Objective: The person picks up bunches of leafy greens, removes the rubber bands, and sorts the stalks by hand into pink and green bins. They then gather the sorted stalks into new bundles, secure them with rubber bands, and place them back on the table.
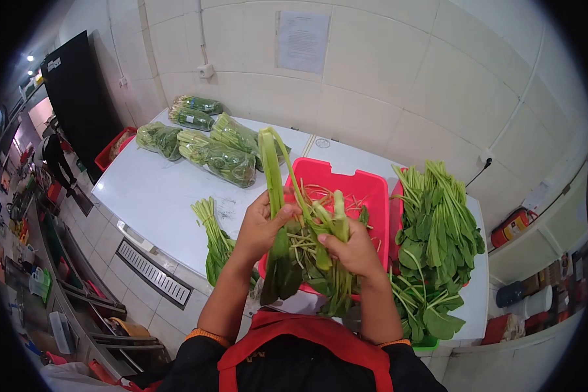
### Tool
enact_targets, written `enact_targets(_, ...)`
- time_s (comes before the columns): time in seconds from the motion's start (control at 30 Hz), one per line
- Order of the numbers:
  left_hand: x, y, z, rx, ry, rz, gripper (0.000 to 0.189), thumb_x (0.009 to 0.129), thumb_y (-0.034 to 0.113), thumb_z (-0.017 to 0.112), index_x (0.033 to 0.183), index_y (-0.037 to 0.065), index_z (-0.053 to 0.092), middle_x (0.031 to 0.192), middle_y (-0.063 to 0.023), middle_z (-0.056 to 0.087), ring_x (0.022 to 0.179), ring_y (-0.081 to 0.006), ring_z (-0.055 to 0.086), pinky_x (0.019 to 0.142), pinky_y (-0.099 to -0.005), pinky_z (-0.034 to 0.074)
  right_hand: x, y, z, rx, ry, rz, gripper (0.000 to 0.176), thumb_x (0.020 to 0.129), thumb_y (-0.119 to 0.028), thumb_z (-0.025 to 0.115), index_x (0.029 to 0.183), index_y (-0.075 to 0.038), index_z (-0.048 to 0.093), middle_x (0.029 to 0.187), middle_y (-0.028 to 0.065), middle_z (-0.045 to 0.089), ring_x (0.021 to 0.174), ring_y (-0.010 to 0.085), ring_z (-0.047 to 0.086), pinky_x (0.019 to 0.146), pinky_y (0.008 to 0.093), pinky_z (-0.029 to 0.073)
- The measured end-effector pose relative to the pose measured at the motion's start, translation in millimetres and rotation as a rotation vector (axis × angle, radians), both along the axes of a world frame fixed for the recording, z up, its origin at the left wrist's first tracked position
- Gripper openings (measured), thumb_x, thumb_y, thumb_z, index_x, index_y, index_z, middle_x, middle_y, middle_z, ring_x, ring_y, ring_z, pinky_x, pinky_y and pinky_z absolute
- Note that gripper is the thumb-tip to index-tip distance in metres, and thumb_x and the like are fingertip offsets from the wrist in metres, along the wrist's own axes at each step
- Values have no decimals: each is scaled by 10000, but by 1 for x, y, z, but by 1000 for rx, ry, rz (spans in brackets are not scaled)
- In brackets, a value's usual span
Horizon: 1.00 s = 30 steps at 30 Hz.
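My left hand [262, 222] is closed on a long leafy green stalk [270, 163], its pale stem pointing up and its dark leaves hanging down. In my right hand [354, 248] is a bunch of leafy greens [333, 219], stems up and leaves drooping toward my apron. Both hands are above a red plastic basin [370, 186] that has loose stems and leaf scraps [304, 251] in it. Left of my left forearm, a small bunch of greens [210, 228] lies on the white table [157, 189].
Several bagged bundles of greens [219, 157] lie at the table's back left. A big heap of leafy greens [434, 228] fills the right side, over another red container. The tiled wall [385, 85] borders the back; a person [55, 157] stands far left.
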<state>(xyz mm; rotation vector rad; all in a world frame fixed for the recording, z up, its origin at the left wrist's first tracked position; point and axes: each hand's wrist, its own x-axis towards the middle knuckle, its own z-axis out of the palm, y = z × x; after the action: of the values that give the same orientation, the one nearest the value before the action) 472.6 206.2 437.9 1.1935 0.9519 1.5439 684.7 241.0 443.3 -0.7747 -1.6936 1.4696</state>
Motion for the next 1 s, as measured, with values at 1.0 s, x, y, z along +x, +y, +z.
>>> enact_targets(1.0,-58,-45,5,-178,563,-79,257,980,264,634,906,20,607,648,38,508,561,-72,438,527,-261,395,22,48,59,438,-37,-701,255,940,-221,697,1087,-13,689,771,31,646,684,97,553,637,282,460)
